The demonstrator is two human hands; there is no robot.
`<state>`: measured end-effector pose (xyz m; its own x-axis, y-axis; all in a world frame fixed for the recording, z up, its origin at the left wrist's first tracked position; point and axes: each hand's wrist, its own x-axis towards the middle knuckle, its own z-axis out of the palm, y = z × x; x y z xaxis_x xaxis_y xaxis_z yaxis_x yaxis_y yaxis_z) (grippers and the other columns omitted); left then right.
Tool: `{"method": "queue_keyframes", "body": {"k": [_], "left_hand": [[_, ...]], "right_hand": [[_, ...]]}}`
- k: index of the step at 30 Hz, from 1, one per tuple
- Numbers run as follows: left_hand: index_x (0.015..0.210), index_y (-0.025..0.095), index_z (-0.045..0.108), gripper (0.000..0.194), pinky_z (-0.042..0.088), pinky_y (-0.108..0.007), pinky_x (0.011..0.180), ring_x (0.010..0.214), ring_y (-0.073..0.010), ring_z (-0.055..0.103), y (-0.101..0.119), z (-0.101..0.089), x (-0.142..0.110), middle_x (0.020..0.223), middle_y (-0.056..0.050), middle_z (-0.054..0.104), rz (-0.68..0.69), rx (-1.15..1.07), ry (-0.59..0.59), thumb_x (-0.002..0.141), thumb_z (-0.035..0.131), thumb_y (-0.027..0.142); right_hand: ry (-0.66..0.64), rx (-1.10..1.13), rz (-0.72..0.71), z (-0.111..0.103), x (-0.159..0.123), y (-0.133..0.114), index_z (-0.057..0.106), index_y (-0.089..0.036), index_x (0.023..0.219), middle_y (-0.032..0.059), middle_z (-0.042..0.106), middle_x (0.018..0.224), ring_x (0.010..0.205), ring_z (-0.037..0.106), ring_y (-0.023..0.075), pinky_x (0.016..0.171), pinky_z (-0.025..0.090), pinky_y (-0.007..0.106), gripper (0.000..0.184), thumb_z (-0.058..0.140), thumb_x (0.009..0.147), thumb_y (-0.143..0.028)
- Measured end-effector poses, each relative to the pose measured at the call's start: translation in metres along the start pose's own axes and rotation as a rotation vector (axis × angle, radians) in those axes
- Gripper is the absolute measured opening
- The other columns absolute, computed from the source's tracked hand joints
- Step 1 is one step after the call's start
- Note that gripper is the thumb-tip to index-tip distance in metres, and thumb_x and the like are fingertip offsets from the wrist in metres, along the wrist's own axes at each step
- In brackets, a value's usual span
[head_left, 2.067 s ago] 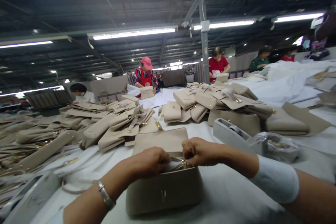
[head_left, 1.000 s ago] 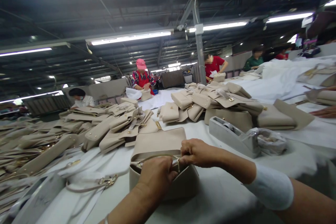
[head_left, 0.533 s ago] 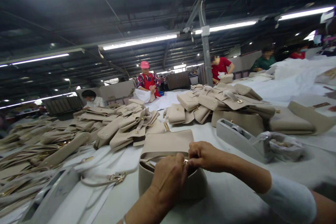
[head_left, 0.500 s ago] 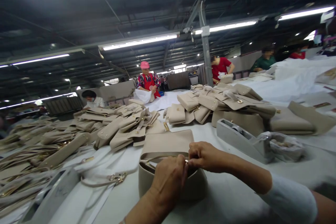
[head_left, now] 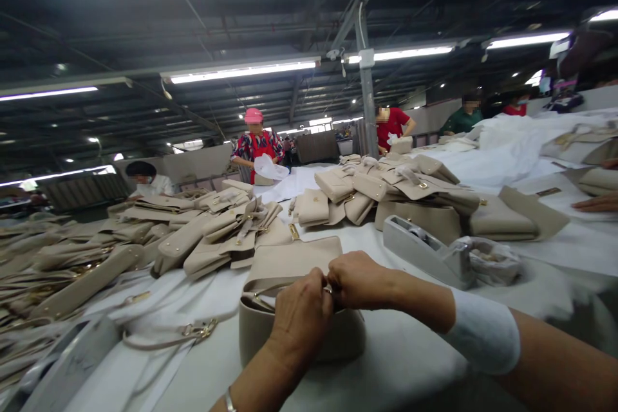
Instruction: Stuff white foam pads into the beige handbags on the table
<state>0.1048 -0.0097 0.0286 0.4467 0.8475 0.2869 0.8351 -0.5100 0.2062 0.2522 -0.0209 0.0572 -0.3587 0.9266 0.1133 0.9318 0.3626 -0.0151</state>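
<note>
A beige handbag stands upright on the table in front of me, its flap laid back away from me. My left hand is closed at the bag's mouth, pinching its near edge. Against it, my right hand is closed too, with its fingertips at the same edge. Between the two sets of fingers a small shiny metal bit shows, too small to name surely. Gold-coloured metal runs along the mouth left of my hands. My fingers hide most of the opening.
Beige bags are heaped at left and ahead. A grey tape dispenser stands right, beside a plastic-wrapped bundle. Another grey dispenser and a strap with gold clasps lie left. Several co-workers stand beyond; one hand shows far right.
The view has turned slightly right, so everything sits further left. My right hand has drawn in closer against my left at the bag's mouth. A co-worker's hand has appeared at the right edge.
</note>
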Motion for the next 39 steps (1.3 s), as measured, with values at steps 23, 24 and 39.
{"method": "queue_keyframes", "body": {"k": [23,24,39], "left_hand": [[0.079,0.022,0.051,0.012,0.022,-0.026,0.056,0.066,-0.0179,0.055,-0.094,-0.037,-0.003,0.069,-0.001,0.061,-0.205,0.110,0.047,0.069,0.047,0.019],[0.079,0.022,0.051,0.012,0.023,-0.026,0.056,0.065,-0.0171,0.055,-0.101,-0.038,-0.003,0.068,0.000,0.060,-0.211,0.102,0.053,0.069,0.047,0.018],[0.071,0.019,0.049,0.021,0.034,-0.020,0.051,0.056,-0.0107,0.044,-0.143,0.004,-0.020,0.060,0.005,0.048,-0.210,-0.840,0.351,0.071,0.059,0.038]], "right_hand": [[-0.042,0.073,-0.060,-0.001,-0.006,0.007,0.067,-0.019,0.073,0.0036,0.069,0.075,0.070,0.060,0.0175,0.055,0.029,0.024,0.015,0.058,0.064,-0.028],[-0.044,0.093,-0.056,-0.001,-0.006,0.007,0.067,-0.020,0.072,0.0030,0.068,0.075,0.069,0.059,0.0169,0.055,0.030,0.024,0.014,0.059,0.064,-0.028],[0.284,1.275,0.119,0.077,-0.027,0.034,0.031,-0.019,0.140,0.0139,0.041,0.135,0.112,0.048,0.0250,0.092,0.041,0.036,0.102,0.080,0.054,-0.043]]}}
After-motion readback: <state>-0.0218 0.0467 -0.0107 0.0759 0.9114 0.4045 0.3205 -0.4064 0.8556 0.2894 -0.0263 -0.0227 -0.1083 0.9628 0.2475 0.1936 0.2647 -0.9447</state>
